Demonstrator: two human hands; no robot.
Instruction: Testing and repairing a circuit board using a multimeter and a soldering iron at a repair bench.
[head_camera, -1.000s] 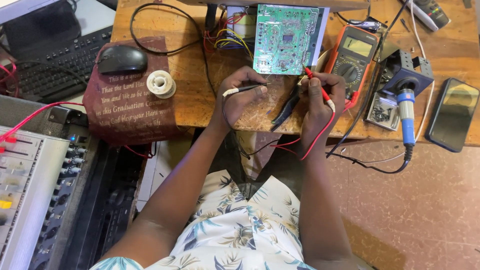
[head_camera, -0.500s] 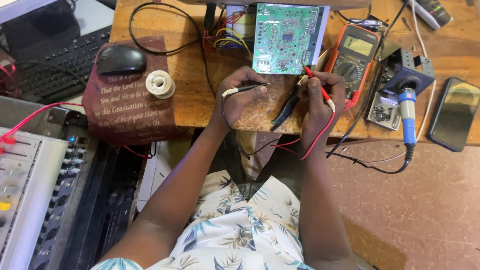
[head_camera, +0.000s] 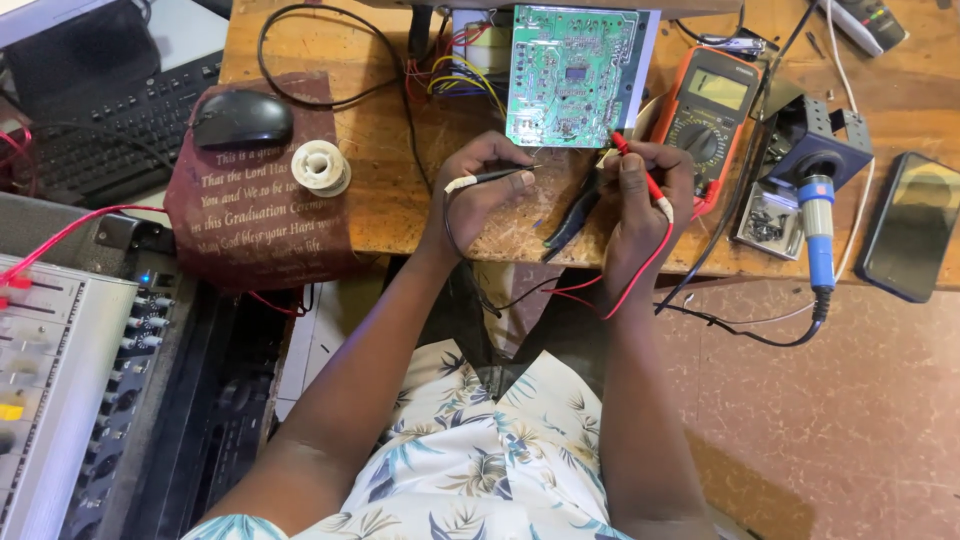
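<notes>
Nothing has moved since the earlier frames; the left hand (head_camera: 480, 195) pinches the black probe (head_camera: 497, 178), the right hand (head_camera: 645, 205) pinches the red probe (head_camera: 640, 172), both tips near the lower edge of the green circuit board (head_camera: 570, 75) on the wooden worktop (head_camera: 380, 130); an orange multimeter (head_camera: 708, 120) lies just right.

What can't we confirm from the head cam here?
- Whether the red probe tip touches the green circuit board: contact too small to tell.
- Black probe tip: short of the board, target unclear.
- Multimeter display: too small to tell a reading.
- Black pliers: partly hidden by the right hand.
- Left hand palm: faces away.
</notes>
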